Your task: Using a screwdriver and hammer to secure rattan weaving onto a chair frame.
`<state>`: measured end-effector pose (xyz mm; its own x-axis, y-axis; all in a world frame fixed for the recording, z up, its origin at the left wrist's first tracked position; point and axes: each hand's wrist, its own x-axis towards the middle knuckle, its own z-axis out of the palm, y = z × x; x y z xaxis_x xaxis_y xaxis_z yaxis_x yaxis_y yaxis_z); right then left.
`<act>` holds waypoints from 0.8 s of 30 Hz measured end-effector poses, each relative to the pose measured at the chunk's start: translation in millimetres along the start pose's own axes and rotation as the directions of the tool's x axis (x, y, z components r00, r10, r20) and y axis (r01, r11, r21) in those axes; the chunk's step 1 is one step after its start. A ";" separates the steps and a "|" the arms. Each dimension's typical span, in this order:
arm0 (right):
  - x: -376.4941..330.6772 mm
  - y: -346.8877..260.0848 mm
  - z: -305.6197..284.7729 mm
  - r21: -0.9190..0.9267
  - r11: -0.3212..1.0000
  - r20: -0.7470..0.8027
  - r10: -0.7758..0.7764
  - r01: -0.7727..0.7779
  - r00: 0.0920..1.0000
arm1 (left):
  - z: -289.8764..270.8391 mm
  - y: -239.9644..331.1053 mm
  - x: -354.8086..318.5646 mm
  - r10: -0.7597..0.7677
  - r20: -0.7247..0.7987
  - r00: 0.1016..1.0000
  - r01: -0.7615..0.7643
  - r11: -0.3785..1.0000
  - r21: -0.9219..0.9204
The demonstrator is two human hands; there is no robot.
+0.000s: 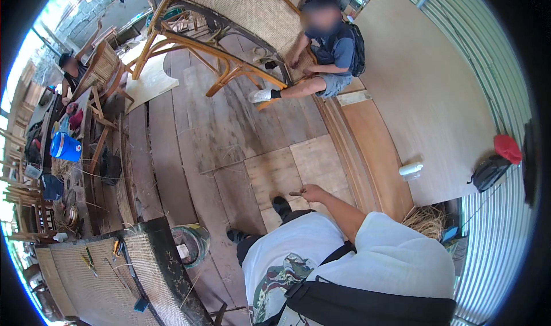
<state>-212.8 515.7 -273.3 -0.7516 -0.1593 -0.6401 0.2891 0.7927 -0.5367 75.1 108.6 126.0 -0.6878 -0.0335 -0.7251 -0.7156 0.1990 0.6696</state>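
Observation:
My right hand (pixel 311 193) is held out in front of my body, above the wooden floor. Its fingers are closed, and a small brownish piece (pixel 295 193) sticks out from them toward the left; it is too small to name. My left hand does not show. To the left of my legs stands a round tub (pixel 198 243) with a greenish rim. Left of that lies a woven cane panel (pixel 80 268) in a dark frame, bearing pliers (pixel 89 261) with yellow-green handles and a few other tools.
A seated person (pixel 333 45) works at a large rattan frame with woven cane (pixel 241 10). Another person (pixel 72 73) sits far left near a bench with a blue cooler jug (pixel 66 147). A plywood board (pixel 425 85) at right bears a bottle (pixel 410 169) and a black bag (pixel 489 171).

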 end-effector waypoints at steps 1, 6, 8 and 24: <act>4.2 -0.7 -2.3 -0.074 0.997 0.017 -0.021 0.022 1.000 | 5.0 1.0 1.5 0.004 -0.023 1.000 -0.005 1.000 -0.015; 12.6 18.6 2.5 -0.348 0.937 0.188 0.031 0.037 0.982 | 16.5 -7.6 2.1 0.033 -0.149 0.988 -0.047 0.995 -0.089; 15.1 31.6 9.0 -0.403 0.914 0.205 0.034 0.053 0.978 | 18.1 -14.3 -0.6 0.041 -0.201 0.979 -0.067 0.990 -0.124; 26.9 -52.7 61.3 -0.496 0.857 0.261 -0.007 0.140 0.965 | 10.5 -75.8 -14.6 -0.074 -0.430 0.900 -0.167 0.851 -0.497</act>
<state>-212.0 433.5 -296.0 -0.5729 -0.3126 -0.7577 -0.1514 0.9489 -0.2770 140.7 104.4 84.2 -0.6179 -0.4665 -0.6329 -0.5548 -0.3118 0.7714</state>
